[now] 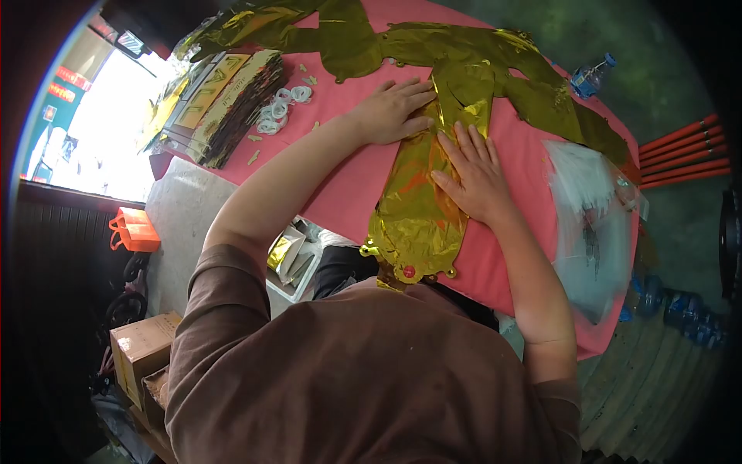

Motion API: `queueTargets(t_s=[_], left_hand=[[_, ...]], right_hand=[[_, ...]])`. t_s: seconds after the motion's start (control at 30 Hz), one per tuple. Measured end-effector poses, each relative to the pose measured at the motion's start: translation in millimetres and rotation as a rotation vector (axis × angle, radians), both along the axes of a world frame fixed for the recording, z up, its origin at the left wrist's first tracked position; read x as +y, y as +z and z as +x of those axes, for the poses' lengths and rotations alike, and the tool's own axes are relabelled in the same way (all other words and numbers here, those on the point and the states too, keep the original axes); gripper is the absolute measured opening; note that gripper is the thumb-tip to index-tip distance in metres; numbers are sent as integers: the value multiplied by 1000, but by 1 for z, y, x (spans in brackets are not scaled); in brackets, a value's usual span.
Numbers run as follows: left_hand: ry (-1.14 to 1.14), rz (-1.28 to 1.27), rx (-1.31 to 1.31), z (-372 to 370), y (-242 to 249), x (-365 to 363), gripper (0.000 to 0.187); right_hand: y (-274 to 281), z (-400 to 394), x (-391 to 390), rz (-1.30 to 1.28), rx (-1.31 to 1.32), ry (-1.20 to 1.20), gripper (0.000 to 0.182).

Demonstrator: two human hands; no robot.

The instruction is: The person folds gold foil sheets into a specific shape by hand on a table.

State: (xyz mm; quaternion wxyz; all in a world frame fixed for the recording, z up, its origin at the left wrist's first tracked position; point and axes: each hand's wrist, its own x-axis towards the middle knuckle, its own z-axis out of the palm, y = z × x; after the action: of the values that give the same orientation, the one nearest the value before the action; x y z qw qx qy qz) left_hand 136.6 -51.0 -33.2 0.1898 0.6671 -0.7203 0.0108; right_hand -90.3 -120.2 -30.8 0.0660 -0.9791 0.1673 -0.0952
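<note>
A flat gold foil balloon (421, 224) lies lengthwise on the pink-covered table (340, 182), its scalloped end with a red dot hanging near my lap. My left hand (396, 112) rests flat on the foil's left edge, fingers stretched toward its upper part. Lower down on the right side, my right hand (475, 176) lies on the foil with its fingers spread. Neither hand grips anything. More flat gold foil balloons (456, 46) stretch in a joined band across the far side of the table.
Stacked printed packets (232, 100) and white ribbon rolls (270, 120) sit at the left. Clear plastic bags (587, 224) cover the right side. A water bottle (592, 76) stands beyond the far right edge. A white bin (294, 267), cardboard box (143, 344) and orange bag (134, 230) are lower left.
</note>
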Motion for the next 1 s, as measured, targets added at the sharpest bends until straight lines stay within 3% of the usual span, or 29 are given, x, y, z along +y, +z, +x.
queueTargets(t_s=[0.57,0.67,1.0], left_hand=[[1,77,-78,-6,5,12,63],[-98,74,-65,-16,0,29,60],[-159,70,168,-31,17,90,45]], right_hand=[[2,2,1,19,30,-12,67],[0,1,-1,10,25,-10,66],[-1,0,-3,10,28,13,64]])
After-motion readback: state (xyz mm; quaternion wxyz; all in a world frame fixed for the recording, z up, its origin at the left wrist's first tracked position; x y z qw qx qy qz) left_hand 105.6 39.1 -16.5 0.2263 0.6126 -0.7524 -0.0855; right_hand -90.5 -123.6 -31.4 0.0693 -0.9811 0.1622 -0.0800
